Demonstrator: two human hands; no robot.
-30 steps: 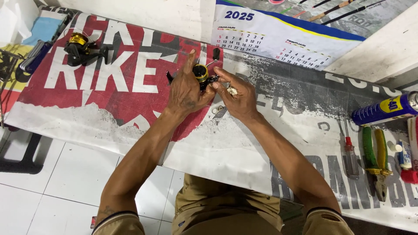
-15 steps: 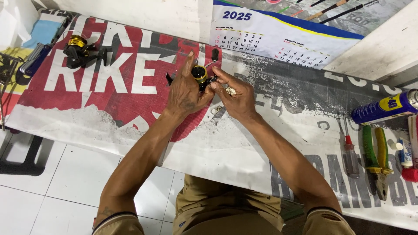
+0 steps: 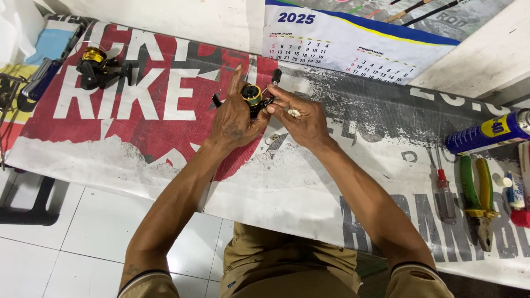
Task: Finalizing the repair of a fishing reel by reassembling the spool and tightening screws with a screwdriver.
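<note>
The left hand (image 3: 234, 118) grips the reel (image 3: 253, 96) above the bench (image 3: 309, 182), holding it steady, while the right hand (image 3: 301, 118) pinches its side, probably a small part.

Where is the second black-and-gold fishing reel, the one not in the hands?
In the head view the spare fishing reel lies at upper left on the red banner, well left of the left hand, beside a blue-handled tool.
</note>
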